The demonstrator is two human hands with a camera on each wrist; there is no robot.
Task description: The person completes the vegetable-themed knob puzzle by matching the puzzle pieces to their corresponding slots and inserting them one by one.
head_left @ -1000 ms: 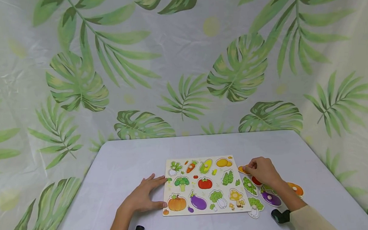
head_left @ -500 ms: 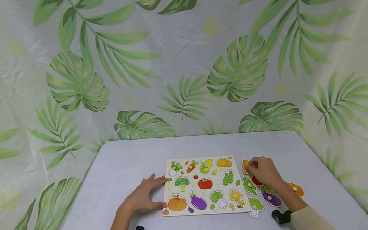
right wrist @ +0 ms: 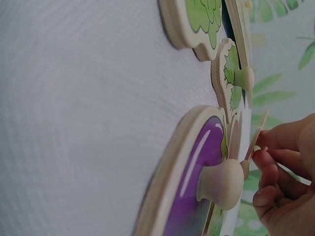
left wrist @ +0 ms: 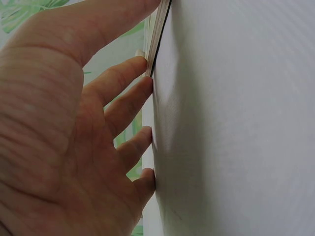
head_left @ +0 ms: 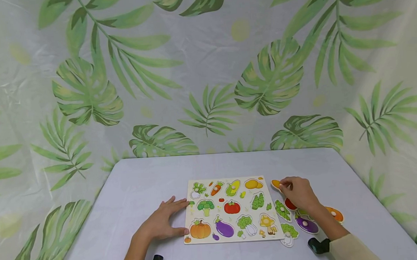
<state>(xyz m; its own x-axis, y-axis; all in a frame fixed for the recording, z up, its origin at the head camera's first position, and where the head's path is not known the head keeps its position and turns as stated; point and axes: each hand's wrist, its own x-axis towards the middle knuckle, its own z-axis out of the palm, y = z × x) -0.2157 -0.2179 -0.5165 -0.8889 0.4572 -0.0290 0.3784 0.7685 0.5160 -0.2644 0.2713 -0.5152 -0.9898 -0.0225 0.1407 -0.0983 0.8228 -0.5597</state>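
Note:
My left hand (head_left: 163,223) has its thumb and fingers spread along the left edge of a vegetable puzzle board (head_left: 245,208). In the left wrist view the fingertips reach the board's layered wooden edge (left wrist: 158,37). Beyond the board's right side, my right hand (head_left: 298,192) pinches an orange-yellow puzzle piece (head_left: 275,183) between thumb and fingers. The right wrist view shows that piece (right wrist: 256,136) tilted, nearly edge-on. Under and beside this hand lie a red piece (head_left: 290,204), a leafy green piece (head_left: 282,211) and an eggplant piece (head_left: 311,228) with a knob.
A bok choy piece (head_left: 290,232) lies at the board's lower right corner. An orange piece (head_left: 336,213) is partly hidden behind the right forearm. Carrot (head_left: 216,189) and corn (head_left: 233,188) pieces with knobs sit in the board. A leaf-patterned curtain (head_left: 206,75) hangs behind the white table (head_left: 144,175).
My right hand has turned the orange-yellow piece and shifted it slightly away from me, and the piece now tilts. The left hand and the board have stayed in place.

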